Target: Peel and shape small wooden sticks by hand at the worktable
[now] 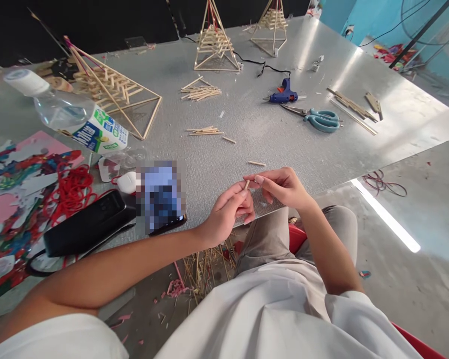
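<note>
- The short wooden stick (247, 184) is just above the counter (232, 154) near its front edge, between the two hands.
- Its long axis is tilted: the far end points away from the body and slightly right, the near end back toward the left palm.
- The left hand (228, 207) grips it between thumb and index finger, the other fingers curled in.
- The right hand (282, 187) comes from the right, its index fingertip at the stick's far end; whether it pinches the stick too, I cannot tell.
- The loose stick (256, 163) lies just beyond the fingers, its axis running roughly left to right; the right hand is nearer to it.
- The small stick pile (204, 131) lies farther out and to the left, nearly parallel to that one.
- The hot glue gun (284, 93) and scissors (324, 120) lie well apart, out beyond the right hand.
</note>
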`<state>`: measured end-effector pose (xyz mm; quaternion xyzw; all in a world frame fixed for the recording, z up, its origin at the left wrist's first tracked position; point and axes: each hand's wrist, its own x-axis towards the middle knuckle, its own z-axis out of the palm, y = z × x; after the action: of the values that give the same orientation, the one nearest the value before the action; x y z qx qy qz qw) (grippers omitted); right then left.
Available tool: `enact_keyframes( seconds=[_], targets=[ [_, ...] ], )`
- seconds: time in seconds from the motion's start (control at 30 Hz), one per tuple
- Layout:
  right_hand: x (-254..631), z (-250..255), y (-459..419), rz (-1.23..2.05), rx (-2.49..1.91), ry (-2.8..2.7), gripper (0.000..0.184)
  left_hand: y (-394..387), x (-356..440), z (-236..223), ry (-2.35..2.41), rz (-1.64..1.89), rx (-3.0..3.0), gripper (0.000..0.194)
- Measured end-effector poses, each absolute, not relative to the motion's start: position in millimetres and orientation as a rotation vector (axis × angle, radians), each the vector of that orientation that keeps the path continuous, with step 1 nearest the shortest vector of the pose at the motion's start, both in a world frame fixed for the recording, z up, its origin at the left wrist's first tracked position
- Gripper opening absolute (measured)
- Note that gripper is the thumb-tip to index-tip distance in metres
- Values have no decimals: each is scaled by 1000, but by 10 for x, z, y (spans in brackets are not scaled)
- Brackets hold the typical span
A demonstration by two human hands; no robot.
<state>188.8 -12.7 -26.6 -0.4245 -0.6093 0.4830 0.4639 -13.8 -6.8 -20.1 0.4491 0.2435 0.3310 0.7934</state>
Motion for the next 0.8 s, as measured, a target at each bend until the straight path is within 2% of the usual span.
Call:
enact_keyframes(
  seconds=[0.43,0.67,0.8],
  targets=[
    [1914,-264,-132,1201,-1034,-1549,49,-50,-139,-223,518,714,982,35],
    [1897,-226,-139,1207,-1020,-1557,49,-30,-117,-227,576,728,993,45],
    [1906,-238,-135,1207,-1037,-1576,50,-15,-114,-212,574,710,986,40]
  ],
)
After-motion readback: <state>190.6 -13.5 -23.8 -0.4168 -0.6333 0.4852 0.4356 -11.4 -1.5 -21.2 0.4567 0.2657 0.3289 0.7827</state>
